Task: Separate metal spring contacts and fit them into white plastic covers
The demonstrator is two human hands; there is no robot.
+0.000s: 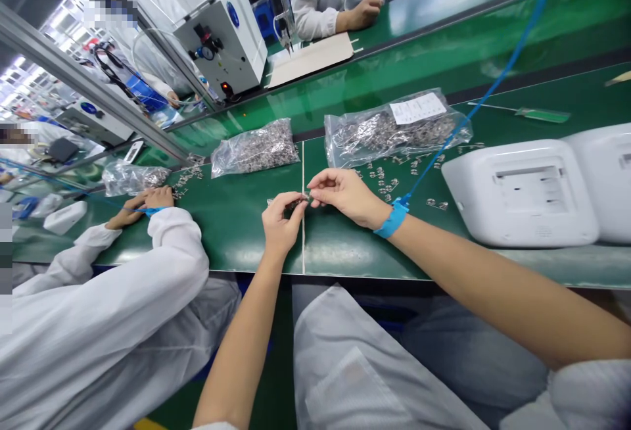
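Observation:
My left hand is closed, with several small metal springs pinched between its thumb and fingers. Close against it, my right hand pinches a small metal spring at the left hand's fingertips; the fingers hide most of it. Both hands are just above the green bench. A blue wrist strap with a cord circles my right wrist. Loose metal springs lie scattered beyond and to the right of that hand, near a clear bag of metal springs with a white label.
White plastic housings lie at the right, below a green-handled screwdriver. Another bag of springs lies beyond my left hand. A co-worker's hands are at the left. Across the bench stand a grey machine and another person's hand.

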